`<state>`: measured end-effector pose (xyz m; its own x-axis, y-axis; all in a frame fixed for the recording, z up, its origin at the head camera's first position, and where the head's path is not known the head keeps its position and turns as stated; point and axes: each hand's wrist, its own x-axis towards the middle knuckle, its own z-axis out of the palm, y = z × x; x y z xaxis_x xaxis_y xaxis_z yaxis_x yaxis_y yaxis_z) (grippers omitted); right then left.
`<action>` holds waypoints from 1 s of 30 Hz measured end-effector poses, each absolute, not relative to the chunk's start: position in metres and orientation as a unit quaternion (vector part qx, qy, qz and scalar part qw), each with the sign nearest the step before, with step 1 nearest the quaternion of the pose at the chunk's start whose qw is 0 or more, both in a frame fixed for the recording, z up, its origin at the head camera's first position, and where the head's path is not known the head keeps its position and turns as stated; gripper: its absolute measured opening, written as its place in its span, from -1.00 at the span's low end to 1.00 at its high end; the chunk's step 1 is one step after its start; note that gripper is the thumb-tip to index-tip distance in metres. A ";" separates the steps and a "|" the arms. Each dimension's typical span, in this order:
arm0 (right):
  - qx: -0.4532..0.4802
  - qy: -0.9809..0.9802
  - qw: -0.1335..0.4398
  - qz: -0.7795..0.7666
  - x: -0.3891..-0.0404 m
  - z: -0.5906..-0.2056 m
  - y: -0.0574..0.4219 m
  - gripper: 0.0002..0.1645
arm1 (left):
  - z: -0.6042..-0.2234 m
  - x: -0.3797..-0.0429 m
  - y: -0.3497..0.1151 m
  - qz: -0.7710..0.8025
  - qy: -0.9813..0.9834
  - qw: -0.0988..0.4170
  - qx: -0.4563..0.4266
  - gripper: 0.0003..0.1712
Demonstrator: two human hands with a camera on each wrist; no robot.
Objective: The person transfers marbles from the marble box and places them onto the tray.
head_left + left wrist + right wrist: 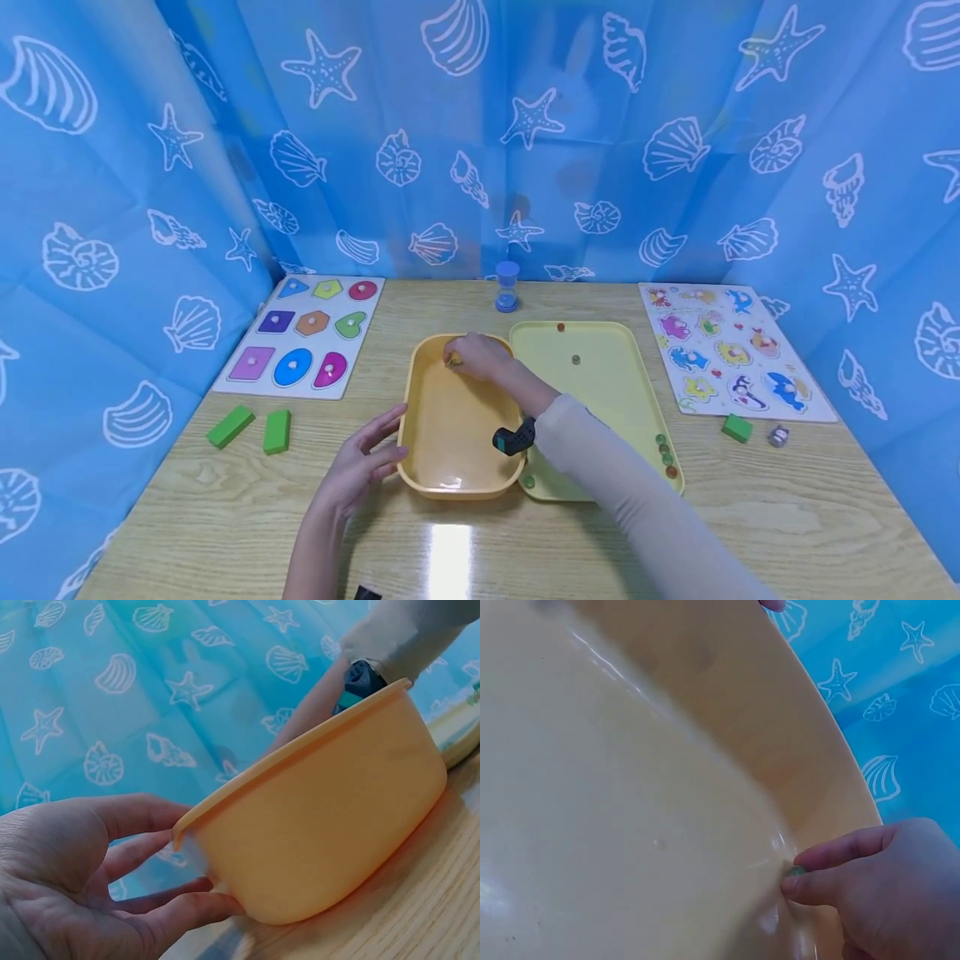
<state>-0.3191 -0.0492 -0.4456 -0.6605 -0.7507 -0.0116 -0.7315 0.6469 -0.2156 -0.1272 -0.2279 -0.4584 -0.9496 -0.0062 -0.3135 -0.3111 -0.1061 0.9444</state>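
Note:
A deep orange plastic basin (450,433) stands on the table in front of me. My left hand (360,467) touches its left side from outside. In the left wrist view, fingertips meet the basin's rim while the thumb (199,909) lies lower against the wall. My right hand (480,357) reaches into the basin's far left corner. Thumb and forefinger there pinch a small green marble (798,871), mostly hidden by the fingertips, low by the inner wall. Right of the basin lies a yellow tray (600,400) with several green and red marbles (664,450) near its right edge.
Shape puzzle board (303,337) at left, sea-animal puzzle board (731,350) at right. Green blocks (277,432) lie on both sides; a small grey figure (778,436) sits far right. A blue sand timer (507,286) stands behind, before the blue curtain (480,125).

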 end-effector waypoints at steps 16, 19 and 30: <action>-0.424 0.870 0.051 -0.249 -0.313 -0.409 -0.013 -0.77 | -0.462 -0.131 -0.230 0.728 0.666 0.104 -0.125 -0.35; -0.405 0.872 0.036 -0.273 -0.312 -0.399 0.020 -0.75 | -0.462 -0.132 -0.230 0.731 0.663 0.105 -0.123 -0.35; -0.300 0.916 0.029 -0.266 -0.301 -0.447 0.144 -0.79 | -0.462 -0.127 -0.239 0.749 0.645 0.101 -0.113 -0.32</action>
<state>-0.3013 0.1444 -0.4475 -0.8182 -0.5650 0.1062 -0.5342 0.6787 -0.5039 -0.1273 -0.2386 -0.4618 -0.9541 0.0054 -0.2995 -0.2970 -0.1465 0.9436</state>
